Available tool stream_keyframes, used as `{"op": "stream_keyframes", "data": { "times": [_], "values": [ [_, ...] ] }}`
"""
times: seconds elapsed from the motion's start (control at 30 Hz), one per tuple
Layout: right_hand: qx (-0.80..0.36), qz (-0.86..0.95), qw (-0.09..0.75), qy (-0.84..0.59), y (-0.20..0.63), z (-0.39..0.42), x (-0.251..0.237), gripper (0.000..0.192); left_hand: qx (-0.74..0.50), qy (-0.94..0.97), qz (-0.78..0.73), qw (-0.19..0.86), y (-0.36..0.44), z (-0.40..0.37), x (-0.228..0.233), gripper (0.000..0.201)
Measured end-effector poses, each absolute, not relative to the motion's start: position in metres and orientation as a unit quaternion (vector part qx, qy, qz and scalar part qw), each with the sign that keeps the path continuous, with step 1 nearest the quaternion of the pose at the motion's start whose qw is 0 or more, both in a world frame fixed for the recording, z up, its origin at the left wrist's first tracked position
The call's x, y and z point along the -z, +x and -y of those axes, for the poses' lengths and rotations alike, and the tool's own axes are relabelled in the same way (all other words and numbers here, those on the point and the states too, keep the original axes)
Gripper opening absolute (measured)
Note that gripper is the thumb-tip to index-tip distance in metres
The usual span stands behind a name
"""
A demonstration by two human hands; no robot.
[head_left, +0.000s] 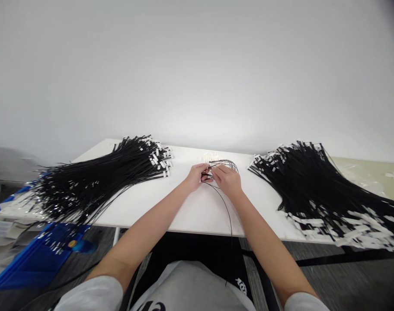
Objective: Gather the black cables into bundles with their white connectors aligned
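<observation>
Both my hands meet over the middle of the white table [190, 211]. My left hand [197, 176] and my right hand [227, 179] pinch a thin black cable [225, 164] wound into a small coil between them. One loose end of the cable runs back from my right hand toward the table's near edge. A big fan of black cables with white tags [96, 181] lies to the left, and a second such pile [320, 190] lies to the right.
A blue bin [37, 259] sits on the floor at the left, below the table edge. Small white pieces [211, 156] lie just beyond my hands. Another beige table [372, 177] adjoins on the right, against a plain white wall.
</observation>
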State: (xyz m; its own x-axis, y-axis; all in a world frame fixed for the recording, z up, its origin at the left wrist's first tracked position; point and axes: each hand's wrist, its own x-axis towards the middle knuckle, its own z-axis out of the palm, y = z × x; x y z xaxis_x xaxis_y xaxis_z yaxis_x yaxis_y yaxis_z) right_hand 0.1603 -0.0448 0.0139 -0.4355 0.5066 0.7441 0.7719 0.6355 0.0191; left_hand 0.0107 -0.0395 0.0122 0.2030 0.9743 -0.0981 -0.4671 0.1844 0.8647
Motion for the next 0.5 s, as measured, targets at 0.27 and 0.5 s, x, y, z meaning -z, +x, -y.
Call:
{"op": "stream_keyframes", "data": {
  "times": [0.27, 0.5],
  "values": [
    [0.186, 0.853, 0.365, -0.324, 0.171, 0.052, -0.024, 0.020, -0.624, 0.185, -0.328, 0.685, -0.009, 0.026, -0.022, 0.016],
    [-0.008, 0.893, 0.384, -0.235, 0.161, 0.048, -0.017, 0.019, -0.645, 0.149, -0.322, 0.677, -0.014, 0.024, -0.026, 0.015]
  ]
}}
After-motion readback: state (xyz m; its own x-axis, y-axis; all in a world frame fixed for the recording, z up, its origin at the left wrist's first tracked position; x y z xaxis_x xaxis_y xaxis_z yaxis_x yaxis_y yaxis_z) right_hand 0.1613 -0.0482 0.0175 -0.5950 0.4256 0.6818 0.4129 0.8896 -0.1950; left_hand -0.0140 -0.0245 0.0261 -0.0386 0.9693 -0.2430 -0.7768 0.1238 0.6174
